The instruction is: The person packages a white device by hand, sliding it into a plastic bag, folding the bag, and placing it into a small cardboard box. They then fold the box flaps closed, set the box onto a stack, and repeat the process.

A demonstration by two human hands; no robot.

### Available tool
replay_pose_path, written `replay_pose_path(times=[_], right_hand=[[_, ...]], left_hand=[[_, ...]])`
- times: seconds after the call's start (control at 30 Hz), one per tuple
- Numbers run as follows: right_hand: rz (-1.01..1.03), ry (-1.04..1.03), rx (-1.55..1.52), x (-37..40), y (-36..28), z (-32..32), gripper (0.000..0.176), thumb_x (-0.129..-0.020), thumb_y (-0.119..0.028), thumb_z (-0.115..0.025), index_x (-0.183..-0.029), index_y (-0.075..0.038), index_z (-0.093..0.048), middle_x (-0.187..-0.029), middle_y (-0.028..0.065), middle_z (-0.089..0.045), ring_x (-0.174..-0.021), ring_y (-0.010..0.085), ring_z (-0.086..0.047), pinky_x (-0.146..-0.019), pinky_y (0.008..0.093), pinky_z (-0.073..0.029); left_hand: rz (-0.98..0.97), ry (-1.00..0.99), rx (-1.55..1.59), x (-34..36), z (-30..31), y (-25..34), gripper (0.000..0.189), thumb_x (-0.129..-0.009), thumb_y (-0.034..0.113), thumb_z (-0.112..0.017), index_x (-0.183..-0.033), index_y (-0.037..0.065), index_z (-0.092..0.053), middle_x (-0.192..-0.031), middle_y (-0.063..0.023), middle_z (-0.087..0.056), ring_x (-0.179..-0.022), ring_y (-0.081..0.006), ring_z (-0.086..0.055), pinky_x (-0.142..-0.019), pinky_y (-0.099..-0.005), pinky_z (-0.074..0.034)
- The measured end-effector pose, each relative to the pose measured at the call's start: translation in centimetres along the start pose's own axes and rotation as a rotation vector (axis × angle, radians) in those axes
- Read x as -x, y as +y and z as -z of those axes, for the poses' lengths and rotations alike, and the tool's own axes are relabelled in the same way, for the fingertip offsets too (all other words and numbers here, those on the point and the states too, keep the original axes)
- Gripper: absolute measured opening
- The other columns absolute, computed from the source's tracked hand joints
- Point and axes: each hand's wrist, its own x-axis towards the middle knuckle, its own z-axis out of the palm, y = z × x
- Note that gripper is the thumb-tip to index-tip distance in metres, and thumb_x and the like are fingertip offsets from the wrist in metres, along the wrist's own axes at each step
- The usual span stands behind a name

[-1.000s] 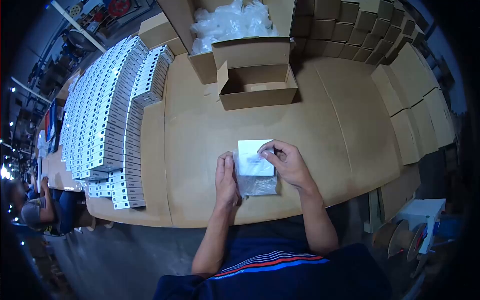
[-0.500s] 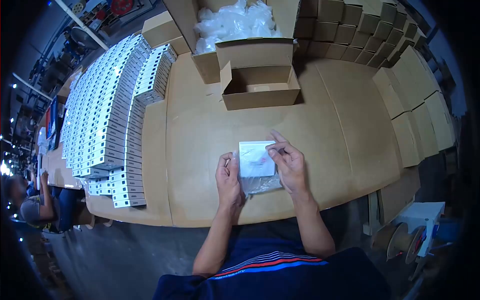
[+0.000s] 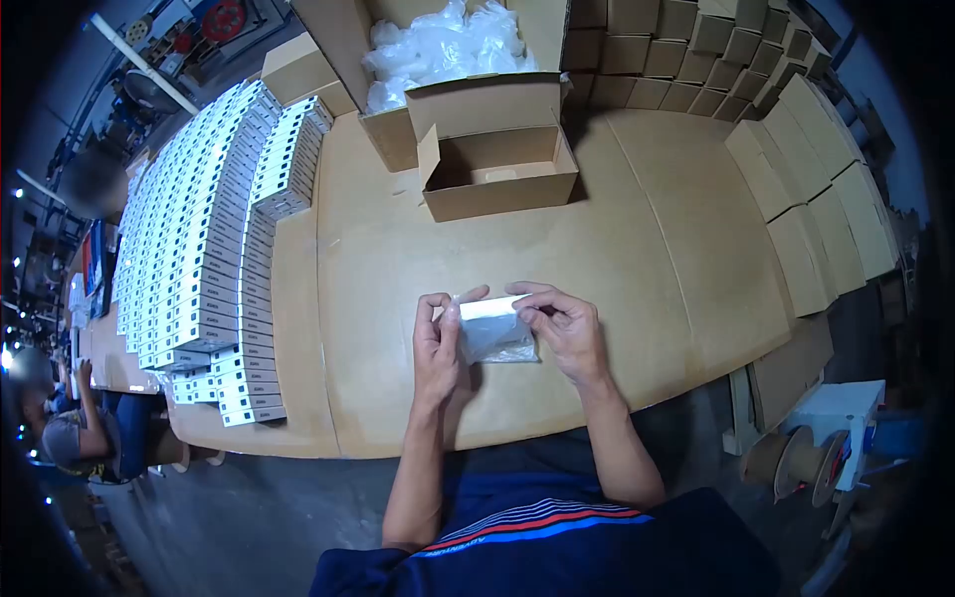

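Note:
A flat white packet in a clear plastic bag [image 3: 495, 336] is held between my two hands above the cardboard-covered table. My left hand [image 3: 436, 343] grips its left edge with thumb and curled fingers. At the upper right corner, the thumb and fingers of my right hand [image 3: 562, 328] pinch it. The packet's white top edge is tilted, and the clear plastic hangs below. Beyond the hands stands an open brown box [image 3: 502, 199] with its lid flap raised; its visible inside holds no items.
Stacked small white boxes [image 3: 189, 249] fill the table's left side. A large carton [image 3: 391, 139] of clear plastic bags [image 3: 448, 45] stands behind. Brown boxes [image 3: 637, 60] line the back right and right edge. A wire spool machine [image 3: 811, 448] is lower right; a seated person [image 3: 75, 433] is far left.
The packet has tipped, so its white face shows less and the plastic more. Both hands have shifted slightly left with it. The whole view has shifted a little.

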Motion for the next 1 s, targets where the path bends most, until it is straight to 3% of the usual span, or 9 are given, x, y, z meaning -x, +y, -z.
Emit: replay_pose_path(times=[0.17,0.37,0.43,0.57,0.7,0.73,0.77,0.97,1.0], right_hand=[[0.032,0.002,0.074,-0.2,0.5,-0.2,0.011,-0.094,0.003,-0.069,-0.104,0.007,-0.072,-0.135,0.0174,-0.062,-0.109,0.0183,-0.066,-0.094,0.0292,-0.055],[0.049,0.049,0.13,-0.1,0.1,-0.3,0.012,-0.092,0.003,-0.071,-0.103,0.003,-0.075,-0.145,0.0206,-0.054,-0.129,0.0259,-0.057,-0.103,0.0327,-0.051],[0.135,-0.113,0.045,-0.3,0.0,1.2,0.015,-0.089,0.006,-0.072,-0.103,0.001,-0.076,-0.154,0.0223,-0.045,-0.142,0.0322,-0.046,-0.114,0.0385,-0.041],[0.151,-0.21,0.037,-0.1,-0.3,1.5,0.017,-0.086,0.007,-0.073,-0.1,-0.002,-0.077,-0.158,0.0222,-0.041,-0.147,0.0342,-0.04,-0.12,0.0447,-0.033],[0.115,-0.227,0.042,-0.2,-0.4,0.8,0.013,-0.088,0.001,-0.074,-0.1,-0.005,-0.077,-0.154,0.0208,-0.047,-0.144,0.0324,-0.044,-0.119,0.0467,-0.033],[0.101,-0.209,0.063,0.2,-0.3,0.8,0.011,-0.089,-0.003,-0.075,-0.099,-0.005,-0.077,-0.154,0.0219,-0.046,-0.144,0.0338,-0.044,-0.12,0.047,-0.033],[0.108,-0.198,0.092,-0.4,-0.4,1.0,0.009,-0.09,-0.006,-0.076,-0.099,-0.005,-0.077,-0.154,0.023,-0.046,-0.143,0.0353,-0.044,-0.12,0.0473,-0.032],[0.181,0.0,0.215,-0.3,1.4,-0.9,0.009,-0.095,0.003,-0.067,-0.103,0.002,-0.071,-0.109,0.0139,-0.074,-0.108,0.0205,-0.068,-0.097,0.0312,-0.053],[0.16,0.055,0.203,0.0,1.3,-1.2,0.009,-0.096,0.002,-0.067,-0.103,0.003,-0.071,-0.107,0.0127,-0.074,-0.105,0.019,-0.068,-0.095,0.0303,-0.053]], left_hand=[[0.039,0.082,0.152,0.6,-0.5,-0.8,0.014,-0.112,0.023,-0.043,-0.112,0.009,-0.041,-0.122,-0.0234,-0.068,-0.104,-0.021,-0.068,-0.09,-0.0332,-0.055],[-0.056,0.109,0.172,0.3,-0.3,-1.0,0.014,-0.112,0.02,-0.041,-0.113,0.007,-0.041,-0.119,-0.0241,-0.068,-0.104,-0.0219,-0.067,-0.092,-0.0343,-0.054],[-0.207,0.072,0.032,0.1,0.0,0.0,0.014,-0.113,0.019,-0.04,-0.113,0.005,-0.041,-0.119,-0.0248,-0.068,-0.105,-0.0226,-0.067,-0.094,-0.0351,-0.053],[-0.163,0.041,0.007,-0.4,-0.6,1.7,0.012,-0.113,0.017,-0.039,-0.113,0.005,-0.04,-0.118,-0.0254,-0.068,-0.108,-0.0248,-0.067,-0.098,-0.0364,-0.051],[-0.284,0.01,-0.034,-1.4,-0.7,0.7,0.015,-0.112,0.019,-0.044,-0.119,0.006,-0.041,-0.096,-0.0186,-0.073,-0.107,-0.032,-0.07,-0.098,-0.0399,-0.053],[-0.222,0.08,0.081,-1.1,-1.1,0.9,0.016,-0.111,0.021,-0.045,-0.119,0.007,-0.043,-0.074,-0.0084,-0.065,-0.105,-0.0326,-0.07,-0.096,-0.041,-0.052],[-0.218,0.112,0.118,-1.3,-1.0,0.7,0.016,-0.112,0.021,-0.045,-0.118,0.007,-0.043,-0.071,-0.007,-0.062,-0.104,-0.0325,-0.07,-0.098,-0.042,-0.051],[-0.165,0.161,0.11,-1.3,-1.0,-0.2,0.017,-0.112,0.023,-0.043,-0.118,0.006,-0.043,-0.061,-0.0017,-0.049,-0.097,-0.0319,-0.071,-0.096,-0.0415,-0.051],[-0.155,0.094,0.186,-1.1,-1.0,0.2,0.018,-0.112,0.024,-0.045,-0.117,0.007,-0.043,-0.076,-0.0094,-0.063,-0.104,-0.0315,-0.07,-0.099,-0.0419,-0.05]])
